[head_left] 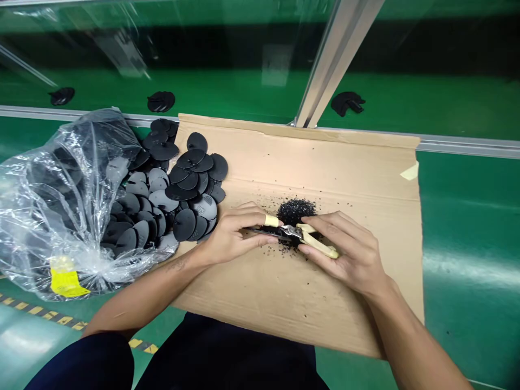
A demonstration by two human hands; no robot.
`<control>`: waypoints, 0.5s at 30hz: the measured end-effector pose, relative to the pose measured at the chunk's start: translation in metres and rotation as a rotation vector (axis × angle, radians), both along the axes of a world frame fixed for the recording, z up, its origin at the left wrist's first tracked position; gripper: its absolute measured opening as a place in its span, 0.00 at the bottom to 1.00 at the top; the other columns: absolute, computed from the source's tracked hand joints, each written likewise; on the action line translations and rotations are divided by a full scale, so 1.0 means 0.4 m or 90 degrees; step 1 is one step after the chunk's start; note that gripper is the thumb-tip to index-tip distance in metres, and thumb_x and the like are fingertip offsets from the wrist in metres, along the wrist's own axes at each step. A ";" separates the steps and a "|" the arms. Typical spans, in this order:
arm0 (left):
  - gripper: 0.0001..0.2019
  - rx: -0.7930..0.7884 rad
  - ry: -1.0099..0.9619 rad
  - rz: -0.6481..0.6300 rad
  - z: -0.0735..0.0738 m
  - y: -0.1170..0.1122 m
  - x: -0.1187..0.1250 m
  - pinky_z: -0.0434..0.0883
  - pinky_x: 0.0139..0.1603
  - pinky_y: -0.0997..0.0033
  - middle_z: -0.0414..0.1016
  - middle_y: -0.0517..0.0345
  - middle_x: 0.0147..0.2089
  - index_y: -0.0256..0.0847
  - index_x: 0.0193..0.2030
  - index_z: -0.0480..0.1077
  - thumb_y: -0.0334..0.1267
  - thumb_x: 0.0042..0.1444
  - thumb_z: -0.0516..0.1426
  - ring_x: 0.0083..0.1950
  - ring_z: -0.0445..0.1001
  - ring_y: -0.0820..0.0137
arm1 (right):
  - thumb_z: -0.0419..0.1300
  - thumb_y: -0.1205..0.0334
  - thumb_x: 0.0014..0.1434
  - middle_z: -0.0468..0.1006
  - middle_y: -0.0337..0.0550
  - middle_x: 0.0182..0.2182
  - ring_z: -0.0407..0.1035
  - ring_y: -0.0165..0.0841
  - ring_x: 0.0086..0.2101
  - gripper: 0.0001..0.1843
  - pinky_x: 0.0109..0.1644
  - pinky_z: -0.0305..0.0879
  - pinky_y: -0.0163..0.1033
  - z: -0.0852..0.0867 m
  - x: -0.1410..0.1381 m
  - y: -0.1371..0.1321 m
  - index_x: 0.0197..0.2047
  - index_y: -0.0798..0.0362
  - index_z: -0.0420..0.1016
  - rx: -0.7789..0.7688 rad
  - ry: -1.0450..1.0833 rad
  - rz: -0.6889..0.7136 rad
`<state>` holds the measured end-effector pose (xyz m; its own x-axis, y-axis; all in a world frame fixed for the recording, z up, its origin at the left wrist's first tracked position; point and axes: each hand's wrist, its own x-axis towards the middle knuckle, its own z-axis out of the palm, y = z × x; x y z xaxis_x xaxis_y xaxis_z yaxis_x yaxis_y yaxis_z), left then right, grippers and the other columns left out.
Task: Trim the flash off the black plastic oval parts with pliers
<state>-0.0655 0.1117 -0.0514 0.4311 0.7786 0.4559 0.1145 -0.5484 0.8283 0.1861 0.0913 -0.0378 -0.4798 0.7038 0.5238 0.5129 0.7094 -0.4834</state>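
Note:
My left hand (pixel 239 233) pinches a thin black plastic disc (pixel 266 233), seen nearly edge-on, between thumb and fingers. Pale tape wraps one of its fingertips. Around the handles of small cutting pliers (pixel 319 241) with cream-yellow grips, my right hand (pixel 349 246) is closed. The metal jaws of the pliers meet the disc's right edge; whether they bite into it I cannot tell. Beneath and just behind both hands lies a heap of small black plastic clippings (pixel 297 208), with loose bits scattered around it.
A cardboard sheet (pixel 260 292) lies on the green floor (pixel 467 233). To the left, many black discs (pixel 197 173) spill from a clear plastic bag (pixel 60 184) bearing a yellow label (pixel 67 279). Behind the cardboard stand a glass panel (pixel 227 59) and a metal post (pixel 337 59).

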 end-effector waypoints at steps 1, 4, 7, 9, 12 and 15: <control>0.09 0.000 -0.003 -0.002 -0.001 0.000 0.000 0.75 0.42 0.70 0.83 0.50 0.39 0.37 0.46 0.80 0.36 0.59 0.66 0.39 0.78 0.69 | 0.70 0.64 0.59 0.82 0.53 0.43 0.78 0.40 0.40 0.24 0.40 0.77 0.44 0.001 0.001 -0.001 0.58 0.53 0.72 0.003 -0.006 -0.004; 0.10 0.000 -0.017 -0.010 -0.006 -0.002 0.002 0.75 0.41 0.71 0.83 0.50 0.38 0.35 0.46 0.80 0.36 0.59 0.67 0.39 0.78 0.70 | 0.70 0.63 0.59 0.82 0.51 0.42 0.78 0.39 0.39 0.24 0.38 0.76 0.44 0.006 0.004 -0.004 0.57 0.52 0.73 0.013 -0.032 -0.016; 0.11 -0.001 -0.037 -0.009 -0.011 -0.004 0.004 0.75 0.41 0.70 0.83 0.49 0.38 0.36 0.46 0.80 0.37 0.58 0.67 0.39 0.78 0.69 | 0.69 0.62 0.60 0.82 0.50 0.41 0.77 0.39 0.38 0.22 0.37 0.75 0.43 0.013 0.005 -0.006 0.57 0.52 0.73 0.023 -0.067 -0.028; 0.10 -0.005 -0.041 -0.008 -0.013 -0.005 0.006 0.76 0.40 0.70 0.83 0.50 0.38 0.37 0.46 0.80 0.37 0.58 0.67 0.38 0.79 0.69 | 0.68 0.61 0.61 0.82 0.49 0.40 0.76 0.38 0.36 0.20 0.37 0.75 0.43 0.018 0.004 -0.007 0.56 0.52 0.74 0.033 -0.091 -0.037; 0.10 -0.009 -0.041 -0.007 -0.014 -0.006 0.010 0.75 0.39 0.70 0.83 0.51 0.38 0.38 0.46 0.80 0.37 0.59 0.67 0.37 0.78 0.69 | 0.67 0.61 0.62 0.81 0.47 0.37 0.75 0.37 0.34 0.17 0.36 0.73 0.42 0.022 0.002 -0.009 0.54 0.52 0.74 0.045 -0.113 -0.050; 0.09 -0.012 -0.041 -0.003 -0.012 -0.008 0.012 0.75 0.38 0.70 0.82 0.52 0.37 0.38 0.45 0.80 0.38 0.60 0.66 0.36 0.78 0.70 | 0.67 0.62 0.63 0.81 0.47 0.35 0.75 0.37 0.34 0.15 0.36 0.73 0.41 0.021 0.001 -0.012 0.52 0.53 0.74 0.039 -0.111 -0.053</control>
<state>-0.0605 0.1086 -0.0562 0.4049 0.7856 0.4679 0.0589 -0.5330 0.8440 0.1867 0.0863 -0.0294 -0.5085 0.7143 0.4809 0.6436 0.6863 -0.3388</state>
